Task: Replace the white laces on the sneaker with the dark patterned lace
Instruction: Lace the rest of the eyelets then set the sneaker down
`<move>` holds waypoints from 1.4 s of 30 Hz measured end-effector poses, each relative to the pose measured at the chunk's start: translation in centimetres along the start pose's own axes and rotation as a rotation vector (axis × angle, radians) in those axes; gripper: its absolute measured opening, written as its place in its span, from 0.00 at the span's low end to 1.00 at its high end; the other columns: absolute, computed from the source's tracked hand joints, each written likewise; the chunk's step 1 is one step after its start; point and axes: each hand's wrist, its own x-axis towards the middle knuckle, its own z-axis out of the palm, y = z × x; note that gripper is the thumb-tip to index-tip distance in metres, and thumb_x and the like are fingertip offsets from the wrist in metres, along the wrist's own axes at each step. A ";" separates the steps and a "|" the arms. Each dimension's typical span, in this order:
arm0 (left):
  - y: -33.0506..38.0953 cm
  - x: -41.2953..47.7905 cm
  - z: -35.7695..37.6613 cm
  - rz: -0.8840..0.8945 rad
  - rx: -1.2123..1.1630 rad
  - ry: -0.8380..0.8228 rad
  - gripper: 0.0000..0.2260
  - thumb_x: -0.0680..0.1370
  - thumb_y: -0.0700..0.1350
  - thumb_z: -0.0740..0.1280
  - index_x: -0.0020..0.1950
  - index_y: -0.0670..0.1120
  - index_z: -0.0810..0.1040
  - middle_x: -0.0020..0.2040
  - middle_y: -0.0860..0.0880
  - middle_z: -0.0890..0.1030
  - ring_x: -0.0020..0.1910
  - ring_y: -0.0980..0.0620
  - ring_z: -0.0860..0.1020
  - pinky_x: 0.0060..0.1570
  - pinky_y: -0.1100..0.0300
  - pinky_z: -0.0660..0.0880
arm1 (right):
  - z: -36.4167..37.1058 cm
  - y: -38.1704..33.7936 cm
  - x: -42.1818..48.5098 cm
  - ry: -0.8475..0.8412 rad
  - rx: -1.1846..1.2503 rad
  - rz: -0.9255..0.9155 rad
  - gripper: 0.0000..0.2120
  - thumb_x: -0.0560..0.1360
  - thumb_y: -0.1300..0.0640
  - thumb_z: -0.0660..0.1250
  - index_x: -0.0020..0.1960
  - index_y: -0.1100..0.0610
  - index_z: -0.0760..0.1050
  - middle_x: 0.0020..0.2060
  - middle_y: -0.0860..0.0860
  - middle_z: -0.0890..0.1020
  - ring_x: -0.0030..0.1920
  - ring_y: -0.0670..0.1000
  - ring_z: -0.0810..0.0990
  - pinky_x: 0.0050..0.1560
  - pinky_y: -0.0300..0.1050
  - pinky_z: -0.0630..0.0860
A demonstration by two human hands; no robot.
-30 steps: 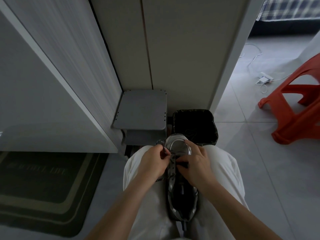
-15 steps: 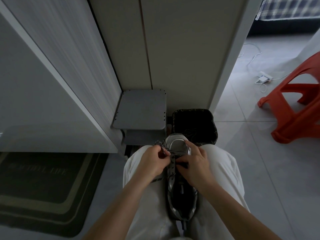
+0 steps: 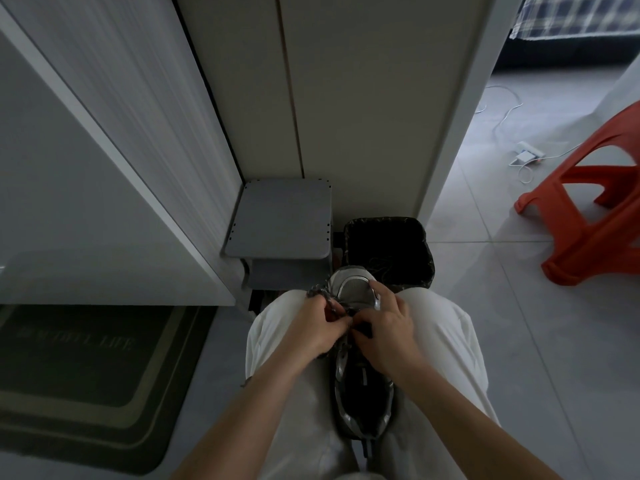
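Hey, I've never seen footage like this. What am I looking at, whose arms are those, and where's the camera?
There is no machine here. A person wears a wide-angle camera on the head, looking down, so the two arms coming up from the bottom edge are their own. A sneaker lies on their lap, toe pointing away. The left hand pinches the dark lace, which loops out beside the toe. The right hand holds the sneaker near the eyelets; what its fingertips do is hidden. On the floor past the knees are a black bin and a grey stand. An orange stool is to the right and a mat to the left.
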 end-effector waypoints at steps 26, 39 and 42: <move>-1.2 -1.0 -0.3 -0.162 -0.123 -0.064 0.04 0.70 0.42 0.70 0.39 0.45 0.75 0.28 0.51 0.73 0.25 0.57 0.69 0.21 0.69 0.64 | -3.9 0.8 -1.3 0.117 -0.158 -0.128 0.08 0.70 0.45 0.69 0.46 0.46 0.79 0.60 0.45 0.74 0.61 0.51 0.70 0.57 0.45 0.61; -2.0 -1.0 0.2 -0.113 -0.149 0.003 0.09 0.69 0.43 0.72 0.31 0.47 0.74 0.21 0.56 0.72 0.20 0.63 0.69 0.22 0.69 0.65 | -3.0 2.2 -1.9 0.040 -0.193 -0.193 0.06 0.71 0.47 0.68 0.43 0.49 0.79 0.63 0.44 0.69 0.63 0.49 0.63 0.57 0.43 0.52; -2.1 -1.0 0.0 -0.121 -0.145 0.021 0.08 0.68 0.42 0.71 0.31 0.47 0.75 0.22 0.56 0.71 0.20 0.62 0.68 0.22 0.69 0.65 | -4.1 3.8 -3.5 0.016 -0.194 -0.181 0.04 0.71 0.48 0.69 0.42 0.47 0.79 0.62 0.44 0.70 0.63 0.50 0.62 0.58 0.44 0.52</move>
